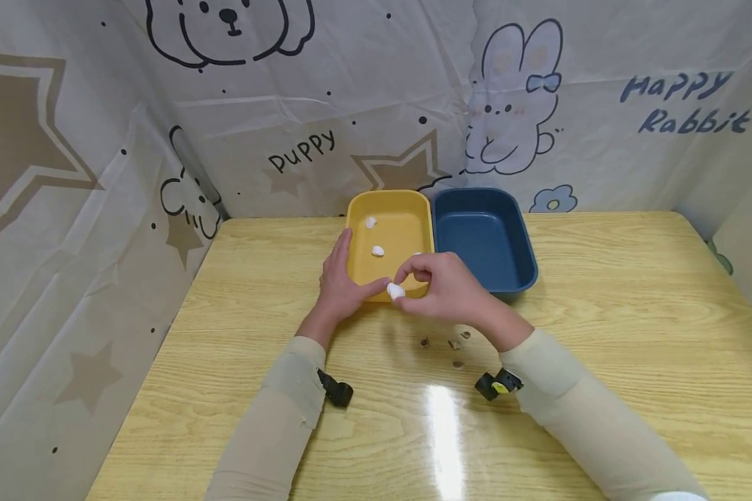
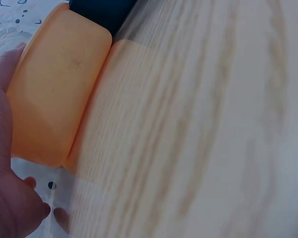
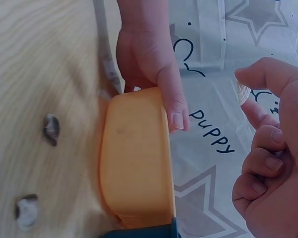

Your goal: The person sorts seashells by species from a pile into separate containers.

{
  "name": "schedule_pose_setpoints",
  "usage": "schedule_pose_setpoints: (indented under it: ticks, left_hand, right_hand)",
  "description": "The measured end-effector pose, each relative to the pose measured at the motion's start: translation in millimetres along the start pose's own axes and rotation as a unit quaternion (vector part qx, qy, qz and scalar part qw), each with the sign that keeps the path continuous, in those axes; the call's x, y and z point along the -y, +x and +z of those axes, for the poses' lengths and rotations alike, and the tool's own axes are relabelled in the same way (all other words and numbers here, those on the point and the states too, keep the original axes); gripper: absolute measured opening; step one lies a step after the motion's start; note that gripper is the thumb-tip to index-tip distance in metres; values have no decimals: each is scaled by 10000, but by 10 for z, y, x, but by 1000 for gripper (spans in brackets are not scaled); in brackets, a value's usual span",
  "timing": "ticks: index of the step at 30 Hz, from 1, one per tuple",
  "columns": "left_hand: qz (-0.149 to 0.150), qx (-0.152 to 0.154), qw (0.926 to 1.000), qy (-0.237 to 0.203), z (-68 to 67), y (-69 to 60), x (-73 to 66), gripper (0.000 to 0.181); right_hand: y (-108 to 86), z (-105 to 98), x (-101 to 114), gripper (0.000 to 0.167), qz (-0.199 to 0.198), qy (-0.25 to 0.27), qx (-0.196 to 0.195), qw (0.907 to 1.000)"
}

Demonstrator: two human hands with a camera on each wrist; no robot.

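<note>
My right hand (image 1: 441,289) pinches a small white shell-like piece (image 1: 396,291) between thumb and finger, above the near edge of the yellow tray (image 1: 407,240). In the right wrist view the right hand (image 3: 275,148) holds this ridged piece (image 3: 243,92) at its fingertips. My left hand (image 1: 340,282) rests on the tray's left side, its thumb along the near rim; the left wrist view shows the left hand (image 2: 5,144) beside the tray's outer wall (image 2: 59,89). Inside the tray lie white pieces (image 1: 378,250), one partly hidden behind the right hand.
A dark blue tray (image 1: 485,240) stands against the yellow one's right side. Several small dark pieces (image 1: 454,344) lie on the wooden table (image 1: 238,313) in front of the trays. A printed cloth (image 1: 225,139) hangs behind and on the left.
</note>
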State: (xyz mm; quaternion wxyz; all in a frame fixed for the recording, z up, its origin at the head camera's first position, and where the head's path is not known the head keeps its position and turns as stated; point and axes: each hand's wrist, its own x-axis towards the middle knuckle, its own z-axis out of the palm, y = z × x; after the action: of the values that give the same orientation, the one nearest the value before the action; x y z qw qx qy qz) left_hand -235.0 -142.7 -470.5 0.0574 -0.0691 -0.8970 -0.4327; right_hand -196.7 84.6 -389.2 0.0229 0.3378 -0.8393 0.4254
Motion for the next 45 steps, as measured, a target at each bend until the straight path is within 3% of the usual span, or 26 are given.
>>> schedule_pose_setpoints:
  ticks: [23,45]
  left_hand:
    - [-28,32,10000,-82,-2,-9,-11,119]
    - [21,-38,10000,-80,5,6,3,118]
  right_hand:
    - [288,-103,8,17,-10,17,-865,9962]
    - [510,-82,-258,22,619,-210,-1518,9862]
